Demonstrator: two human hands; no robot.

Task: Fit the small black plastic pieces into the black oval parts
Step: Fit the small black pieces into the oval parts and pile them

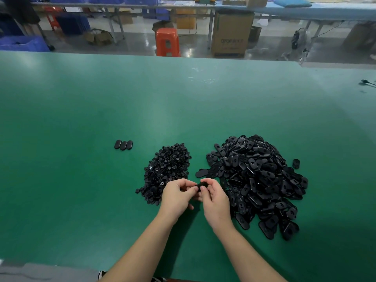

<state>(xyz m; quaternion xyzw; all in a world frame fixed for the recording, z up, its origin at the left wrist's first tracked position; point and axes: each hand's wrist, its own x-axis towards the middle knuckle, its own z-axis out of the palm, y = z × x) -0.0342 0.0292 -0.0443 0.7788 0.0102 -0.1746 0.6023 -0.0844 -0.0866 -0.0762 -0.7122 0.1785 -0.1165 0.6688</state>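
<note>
Both hands meet just in front of the button pile: left hand and right hand pinch one oval part with curled fingers

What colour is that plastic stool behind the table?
The stool is orange-red, seen in the head view beyond the green table.

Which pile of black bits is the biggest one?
The pile of oval parts on the right; it is wider and taller than the pile of small round pieces beside it.

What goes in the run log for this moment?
hands: both pinching one oval part | above table | between piles
</note>
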